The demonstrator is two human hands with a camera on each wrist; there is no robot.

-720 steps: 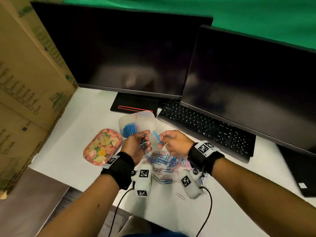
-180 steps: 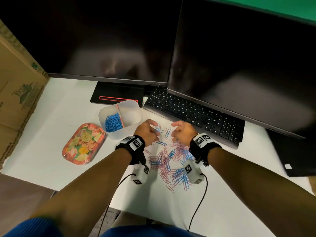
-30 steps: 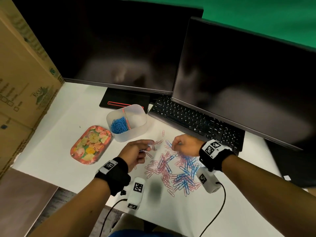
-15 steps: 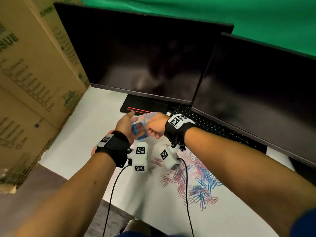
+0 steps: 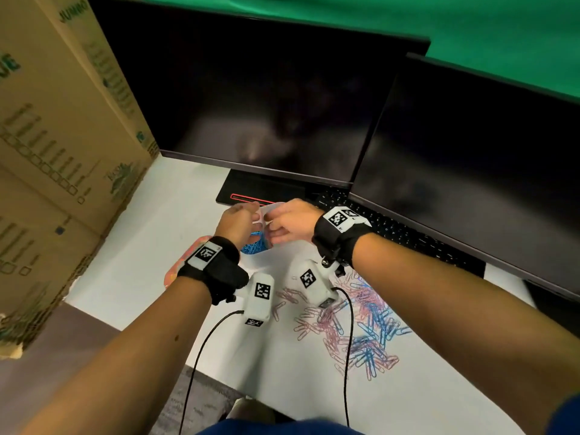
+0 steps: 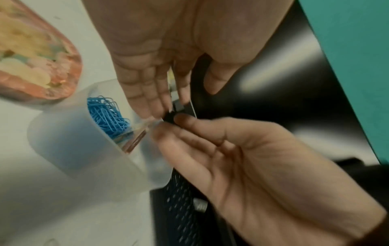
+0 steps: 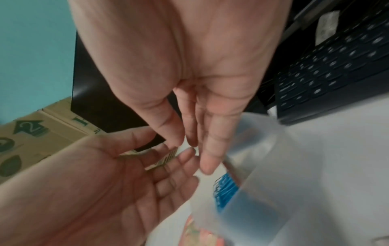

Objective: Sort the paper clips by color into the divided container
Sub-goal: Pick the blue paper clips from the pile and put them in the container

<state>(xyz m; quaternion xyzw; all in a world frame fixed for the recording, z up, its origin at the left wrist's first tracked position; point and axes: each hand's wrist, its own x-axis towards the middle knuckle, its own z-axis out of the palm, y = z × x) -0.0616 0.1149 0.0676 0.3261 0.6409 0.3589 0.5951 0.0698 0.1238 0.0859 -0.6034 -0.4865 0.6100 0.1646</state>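
Observation:
The translucent divided container (image 6: 63,146) stands on the white desk, with blue paper clips (image 6: 107,114) heaped in one compartment. A thin divider with a pink edge (image 6: 134,141) separates it from the other compartment. My left hand (image 5: 240,219) and right hand (image 5: 287,222) hover together over the container, fingertips nearly touching above its rim. In both wrist views the fingers are straight or relaxed and I see no clip in them. The hands hide most of the container in the head view; only the blue clips (image 5: 253,245) show. A loose pile of pink and blue clips (image 5: 361,328) lies under my right forearm.
A floral tray (image 6: 38,69) sits left of the container. Two dark monitors (image 5: 266,105) and a black keyboard (image 5: 408,237) stand close behind. A cardboard box (image 5: 56,152) walls the left side. Wrist-camera cables (image 5: 346,356) trail over the desk's front edge.
A second ago both hands were at the loose pile. They have moved up and left to the container and now hold close together above it.

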